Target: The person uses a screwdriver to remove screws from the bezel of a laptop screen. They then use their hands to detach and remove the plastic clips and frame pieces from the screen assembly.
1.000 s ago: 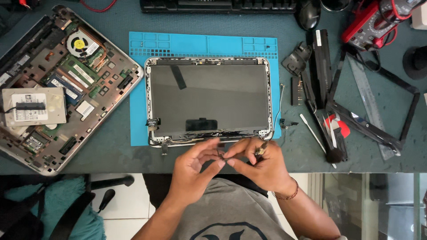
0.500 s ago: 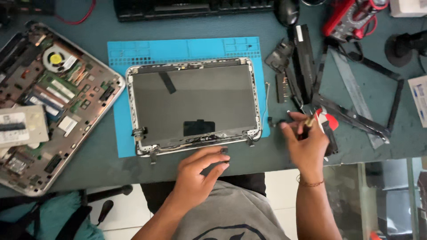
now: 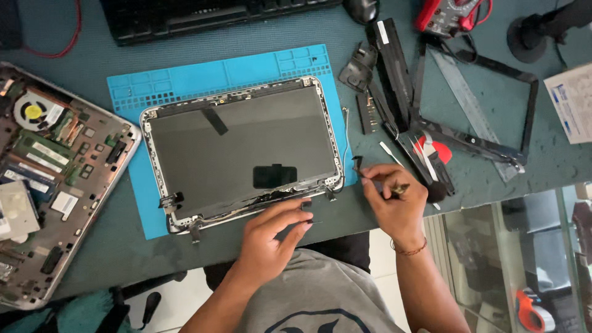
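While our left hand (image 3: 268, 237) rests its loose fingers on the bottom edge of the laptop screen (image 3: 243, 148) on the blue mat (image 3: 203, 77), our right hand (image 3: 394, 200), at three o'clock, pinches a small tool (image 3: 401, 189) over the worktop (image 3: 542, 166).

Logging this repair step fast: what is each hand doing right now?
Left hand: open, fingers curled, fingertips touching the bottom edge of the laptop screen panel.
Right hand: closed on a thin dark tool, off the panel's corner.
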